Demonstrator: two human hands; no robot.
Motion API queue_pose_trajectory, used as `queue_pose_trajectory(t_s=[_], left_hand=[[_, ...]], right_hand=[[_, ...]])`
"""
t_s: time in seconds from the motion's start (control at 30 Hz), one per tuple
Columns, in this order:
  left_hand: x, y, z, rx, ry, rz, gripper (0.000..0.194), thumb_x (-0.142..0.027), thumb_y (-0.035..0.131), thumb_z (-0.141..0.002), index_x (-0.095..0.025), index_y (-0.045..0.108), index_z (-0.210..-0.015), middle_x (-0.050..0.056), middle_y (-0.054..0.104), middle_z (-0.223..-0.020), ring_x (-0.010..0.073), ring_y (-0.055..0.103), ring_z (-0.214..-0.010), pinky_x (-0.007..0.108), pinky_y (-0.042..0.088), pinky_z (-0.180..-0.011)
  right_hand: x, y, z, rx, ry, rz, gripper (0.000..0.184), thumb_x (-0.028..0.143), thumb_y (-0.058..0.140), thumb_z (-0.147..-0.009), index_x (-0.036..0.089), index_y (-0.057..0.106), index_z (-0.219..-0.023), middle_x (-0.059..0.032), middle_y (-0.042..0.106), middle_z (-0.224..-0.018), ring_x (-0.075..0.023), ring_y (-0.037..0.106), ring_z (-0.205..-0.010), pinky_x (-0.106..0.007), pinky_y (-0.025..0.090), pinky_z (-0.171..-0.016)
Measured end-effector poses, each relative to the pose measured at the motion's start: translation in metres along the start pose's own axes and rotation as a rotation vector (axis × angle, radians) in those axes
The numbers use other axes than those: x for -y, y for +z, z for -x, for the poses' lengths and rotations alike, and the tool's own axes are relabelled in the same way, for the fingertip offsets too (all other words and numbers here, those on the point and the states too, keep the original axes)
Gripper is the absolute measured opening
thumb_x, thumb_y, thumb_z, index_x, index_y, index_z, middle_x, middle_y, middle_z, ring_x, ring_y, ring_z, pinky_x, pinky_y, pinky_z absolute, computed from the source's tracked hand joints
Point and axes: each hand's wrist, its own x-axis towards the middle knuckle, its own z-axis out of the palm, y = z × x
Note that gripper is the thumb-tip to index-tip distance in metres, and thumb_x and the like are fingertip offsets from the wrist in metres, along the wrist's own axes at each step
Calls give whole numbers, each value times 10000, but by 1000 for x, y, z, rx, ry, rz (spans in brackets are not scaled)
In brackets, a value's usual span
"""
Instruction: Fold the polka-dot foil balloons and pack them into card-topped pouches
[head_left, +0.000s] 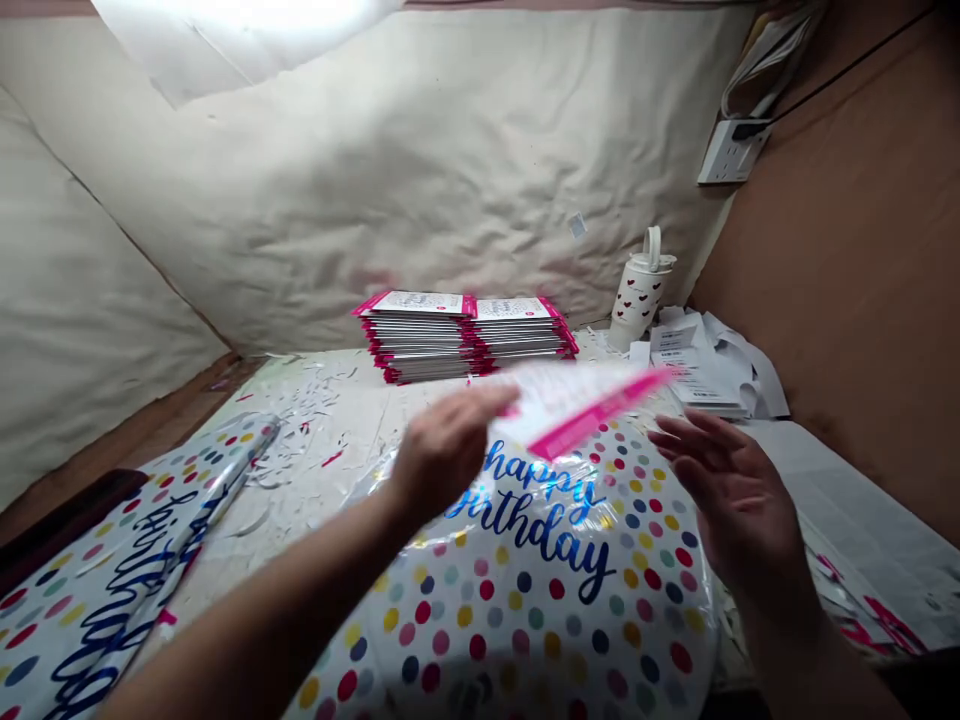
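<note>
My left hand [446, 445] is closed on the near left corner of a flat white packet with a pink edge [577, 405], blurred by motion. The packet is held in the air above a round, clear-edged foil balloon [495, 610] printed with coloured dots and blue "happy birthday" lettering. To the right of the packet, my right hand [739, 490] is open, its fingers apart and holding nothing. Behind the packet stand two neat stacks of similar pink-edged packets [420, 340], side by side against the wall.
More dotted birthday balloons [127, 560] lie folded at the left. A white tumbler with hearts [641, 290] stands at the back right, beside paper labels [697, 365]. Paper scraps [300, 430] litter the table. A power socket [735, 150] hangs on the right wall.
</note>
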Motion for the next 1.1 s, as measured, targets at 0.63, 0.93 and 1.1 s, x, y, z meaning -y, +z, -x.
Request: queue_pose_trajectory(t_s=[0.63,0.93,1.1], left_hand=[[20,24,-5,731,-99,-60,242,-263,431,-828,-196,660,-865,73,660,-829,204,585,-731,310,423,-659],[-71,20,114,987,-305,343,163,-185,470,-772,-192,627,-728,19,623,-710,147,564,-656,221,397,-589],[-35,41,107,1069,-796,677,258,-354,696,-599,-157,535,-556,-60,433,-479,77,384,-465,182,258,-435]], right_hand=[[-28,-33,109,831,-678,826,398,125,407,-836,199,521,-1210,-83,653,-1094,-208,609,-1019,-339,527,-838],[-12,-29,109,788,-159,702,379,90,414,-804,213,599,-1112,-49,679,-1033,-176,645,-938,-308,531,-823],[-2,-31,97,950,9,660,336,173,560,-768,260,628,-1086,-13,660,-1079,-184,619,-985,-300,495,-866]])
